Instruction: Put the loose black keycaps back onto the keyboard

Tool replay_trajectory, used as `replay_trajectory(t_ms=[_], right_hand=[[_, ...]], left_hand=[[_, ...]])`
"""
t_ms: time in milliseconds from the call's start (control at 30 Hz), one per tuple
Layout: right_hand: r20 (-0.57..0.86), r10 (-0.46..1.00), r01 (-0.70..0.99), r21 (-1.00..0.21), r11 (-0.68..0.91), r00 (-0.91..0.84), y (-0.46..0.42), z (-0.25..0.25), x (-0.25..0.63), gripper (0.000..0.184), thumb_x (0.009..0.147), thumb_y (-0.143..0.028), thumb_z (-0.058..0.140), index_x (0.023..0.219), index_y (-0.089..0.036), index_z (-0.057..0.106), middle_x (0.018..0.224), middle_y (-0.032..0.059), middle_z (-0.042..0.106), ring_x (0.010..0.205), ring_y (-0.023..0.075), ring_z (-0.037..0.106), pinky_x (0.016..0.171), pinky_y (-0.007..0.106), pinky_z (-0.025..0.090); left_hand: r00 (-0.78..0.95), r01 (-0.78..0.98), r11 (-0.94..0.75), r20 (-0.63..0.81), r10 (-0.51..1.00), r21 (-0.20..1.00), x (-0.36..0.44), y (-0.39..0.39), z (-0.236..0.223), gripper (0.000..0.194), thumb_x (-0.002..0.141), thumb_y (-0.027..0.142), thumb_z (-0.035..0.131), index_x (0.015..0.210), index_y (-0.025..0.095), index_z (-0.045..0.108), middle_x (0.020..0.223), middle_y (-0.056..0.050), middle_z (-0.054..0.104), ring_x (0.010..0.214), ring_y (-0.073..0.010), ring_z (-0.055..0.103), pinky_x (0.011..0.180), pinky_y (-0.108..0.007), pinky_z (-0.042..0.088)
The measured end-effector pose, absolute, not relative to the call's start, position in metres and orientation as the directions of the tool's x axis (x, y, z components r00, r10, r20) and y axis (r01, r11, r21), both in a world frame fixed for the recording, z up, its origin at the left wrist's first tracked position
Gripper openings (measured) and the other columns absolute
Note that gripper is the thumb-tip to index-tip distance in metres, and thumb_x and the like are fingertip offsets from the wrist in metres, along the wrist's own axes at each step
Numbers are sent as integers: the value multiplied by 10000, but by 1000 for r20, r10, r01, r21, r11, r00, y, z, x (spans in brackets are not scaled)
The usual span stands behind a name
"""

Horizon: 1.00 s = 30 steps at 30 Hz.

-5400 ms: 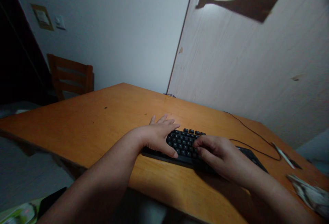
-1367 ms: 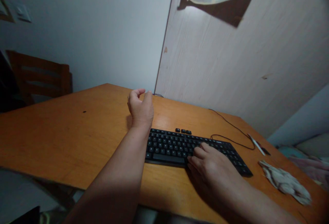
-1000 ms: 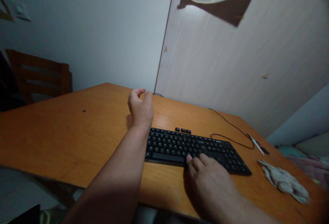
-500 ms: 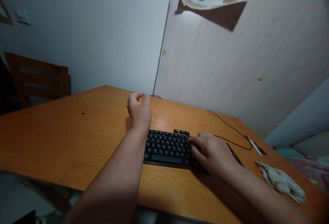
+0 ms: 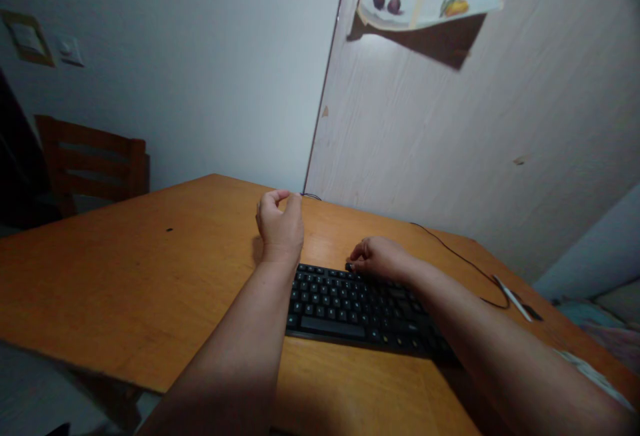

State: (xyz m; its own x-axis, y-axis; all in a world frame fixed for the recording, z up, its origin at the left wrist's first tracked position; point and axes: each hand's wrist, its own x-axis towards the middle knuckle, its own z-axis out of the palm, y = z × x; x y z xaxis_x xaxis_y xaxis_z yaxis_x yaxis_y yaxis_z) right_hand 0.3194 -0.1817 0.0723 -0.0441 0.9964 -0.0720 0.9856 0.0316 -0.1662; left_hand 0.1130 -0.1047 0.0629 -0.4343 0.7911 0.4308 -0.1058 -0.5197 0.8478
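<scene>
A black keyboard [image 5: 335, 306] lies on the wooden table, its left end hidden by my left forearm. My left hand [image 5: 280, 226] is held up beyond the keyboard's upper left corner, fingers curled in toward the thumb; its fingertips face away, and whatever they hold is hidden. At the keyboard's back edge my right hand [image 5: 377, 257] reaches down with its fingers bent together. A small black loose keycap [image 5: 349, 267] shows at those fingertips, seemingly pinched. My right hand covers the place behind the keyboard where other loose keycaps lay.
The wooden table [image 5: 200, 276] meets the wall at the back. A thin dark cable [image 5: 450, 249], a white pen-like stick [image 5: 513, 297] and a pale cloth [image 5: 593, 376], partly behind my right arm, lie to the right. A wooden chair [image 5: 95, 159] stands at the left.
My right hand has moved from the keys at the keyboard's right to the loose keycaps behind its back edge. The left hand keeps its pose. The view has shifted slightly.
</scene>
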Motion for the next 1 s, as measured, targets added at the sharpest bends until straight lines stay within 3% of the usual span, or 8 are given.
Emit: replay_trajectory(t_ms=[300,467,633,1000], right_hand=[[-111,993,981,-194,27,-50,-169,59,322,174,777,-250,760,941,-249,820,953,40,803,868,208,711,704,256,471],[-61,998,983,-181,-12,1,-164,58,322,142,819,-292,733,926,-231,804,896,54,790,834,206,693,680,263,453],[-31,999,986,-164,-18,13,-163,58,320,121,766,-274,760,871,-220,788,904,70,775,830,217,669,668,275,428],[-49,999,931,-364,-18,0,-155,52,338,149,850,-277,651,827,-170,753,754,47,747,688,168,644,611,251,431]], left_hand=[[-419,-103,-514,432,799,852,115,-107,63,217,794,361,664,943,209,617,1033,-79,620,1048,-240,589,969,-426,484],[-410,-95,-509,433,803,855,115,-108,63,230,792,376,671,938,205,623,1044,-84,619,1047,-243,587,966,-430,481],[-400,-83,-500,431,809,862,114,-107,63,240,791,378,667,947,200,625,1045,-86,613,1043,-242,583,955,-423,480],[-398,-85,-499,430,811,862,115,-108,63,215,794,365,658,928,202,619,1019,-74,611,1026,-230,583,941,-398,482]])
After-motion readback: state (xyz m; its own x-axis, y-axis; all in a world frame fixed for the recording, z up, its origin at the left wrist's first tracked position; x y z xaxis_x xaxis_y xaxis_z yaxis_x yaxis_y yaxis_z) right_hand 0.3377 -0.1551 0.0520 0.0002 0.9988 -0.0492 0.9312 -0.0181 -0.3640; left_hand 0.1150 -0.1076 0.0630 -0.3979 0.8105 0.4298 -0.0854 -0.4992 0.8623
